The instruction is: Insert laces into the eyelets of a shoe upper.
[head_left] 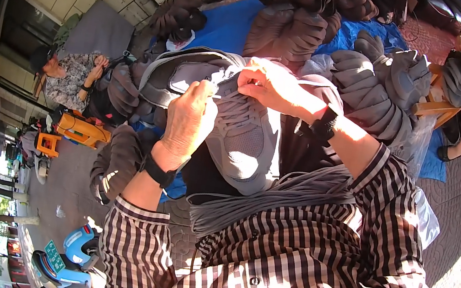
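A grey sneaker (241, 139) rests on my lap, its toe toward me and grey laces crossing its front. The padded opening and a pale lining (184, 75) show at its far left end. My left hand (189, 117) is closed near the top of the lacing, pinching a shoelace beside the tongue. On the other side of the lacing, my right hand (279, 89) has its thumb and finger pressed together on the shoelace; bright sunlight washes out the detail there. A thick bundle of loose grey shoelaces (275, 206) lies across my lap, between the sneaker and my checked shirt.
Stacks of grey and brown shoes (361, 94) surround me on blue sheets (226, 25). At left, a person (72, 77) sits near orange plastic stools (84, 129). Another person sits at far right by a wooden stool (436, 108). A blue scooter (77, 246) stands lower left.
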Available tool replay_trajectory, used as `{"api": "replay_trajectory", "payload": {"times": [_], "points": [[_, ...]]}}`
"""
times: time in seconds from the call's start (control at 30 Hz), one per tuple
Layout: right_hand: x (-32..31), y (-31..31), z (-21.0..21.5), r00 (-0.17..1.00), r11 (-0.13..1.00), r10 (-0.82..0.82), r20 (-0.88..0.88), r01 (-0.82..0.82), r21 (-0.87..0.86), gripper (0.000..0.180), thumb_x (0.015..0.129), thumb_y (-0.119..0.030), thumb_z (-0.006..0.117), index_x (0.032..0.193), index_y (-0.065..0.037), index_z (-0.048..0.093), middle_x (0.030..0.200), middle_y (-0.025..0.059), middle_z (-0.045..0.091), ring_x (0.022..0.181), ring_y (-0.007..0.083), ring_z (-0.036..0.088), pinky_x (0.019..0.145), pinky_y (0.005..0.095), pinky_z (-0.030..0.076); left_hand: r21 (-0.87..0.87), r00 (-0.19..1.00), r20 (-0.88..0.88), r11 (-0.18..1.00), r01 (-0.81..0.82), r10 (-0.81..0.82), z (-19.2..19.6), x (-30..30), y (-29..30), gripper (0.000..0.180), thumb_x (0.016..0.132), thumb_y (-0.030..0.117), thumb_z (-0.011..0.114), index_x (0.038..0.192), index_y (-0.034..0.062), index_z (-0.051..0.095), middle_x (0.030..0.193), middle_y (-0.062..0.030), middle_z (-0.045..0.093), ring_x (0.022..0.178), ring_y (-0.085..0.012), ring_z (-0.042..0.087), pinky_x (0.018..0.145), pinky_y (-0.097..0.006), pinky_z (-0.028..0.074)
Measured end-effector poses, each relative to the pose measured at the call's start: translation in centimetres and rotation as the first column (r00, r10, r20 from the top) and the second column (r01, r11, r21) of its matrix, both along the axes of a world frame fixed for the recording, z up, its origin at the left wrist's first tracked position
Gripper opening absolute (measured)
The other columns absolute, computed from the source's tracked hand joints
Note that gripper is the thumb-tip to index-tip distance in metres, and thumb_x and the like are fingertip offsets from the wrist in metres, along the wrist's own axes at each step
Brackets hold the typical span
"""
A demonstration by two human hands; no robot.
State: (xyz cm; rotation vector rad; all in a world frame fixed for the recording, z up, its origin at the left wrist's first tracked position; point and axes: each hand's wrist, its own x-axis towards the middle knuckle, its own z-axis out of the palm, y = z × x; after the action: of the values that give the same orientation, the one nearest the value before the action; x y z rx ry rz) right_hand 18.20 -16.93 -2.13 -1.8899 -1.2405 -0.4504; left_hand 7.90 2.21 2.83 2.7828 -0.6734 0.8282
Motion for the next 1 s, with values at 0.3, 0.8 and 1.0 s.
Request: {"api": "replay_trajectory", "payload": {"times": [0.3,0.8,1.0], "points": [[0.6,-2.3,0.3,0.833,0.991,0.134,-0.537,-0.110,0.077,0.020,0.086,-0.024,0.064,0.087,-0.004,0.063,0.071,0.0039,0.060,0.067,0.0119,0.057,0.062,0.0283,0.043,-0.687,0.892,-0.405,0.710,-0.153,-0.200,0.3,-0.5,-1.4,0.012,0.083,-0.009,0.055,0.086,0.0029,0.052,0.076,-0.0034,0.064,0.058,-0.0041,0.051,0.050,-0.022,0.044],[-0.5,-5.5,1.7,0.682,0.992,0.115,-0.722,-0.112,0.053,0.025,0.087,-0.029,0.061,0.086,-0.004,0.062,0.071,-0.0012,0.056,0.071,0.0074,0.053,0.067,0.0232,0.041,-0.442,0.906,-0.411,0.891,-0.099,-0.104,-0.4,-0.5,-1.5,0.014,0.082,0.000,0.066,0.096,0.0030,0.064,0.073,-0.0028,0.065,0.062,-0.0078,0.056,0.058,-0.025,0.047],[2.9,-8.2,1.1,0.791,0.990,0.095,-0.604,-0.141,-0.029,0.023,0.088,-0.024,0.057,0.080,-0.002,0.057,0.067,0.0013,0.053,0.065,0.0089,0.048,0.062,0.0248,0.040,-0.402,0.891,-0.437,0.913,-0.073,-0.121,-1.1,0.7,0.1,0.017,0.083,-0.001,0.061,0.100,0.0041,0.061,0.085,-0.0058,0.066,0.066,-0.0125,0.061,0.060,-0.027,0.049]]}}
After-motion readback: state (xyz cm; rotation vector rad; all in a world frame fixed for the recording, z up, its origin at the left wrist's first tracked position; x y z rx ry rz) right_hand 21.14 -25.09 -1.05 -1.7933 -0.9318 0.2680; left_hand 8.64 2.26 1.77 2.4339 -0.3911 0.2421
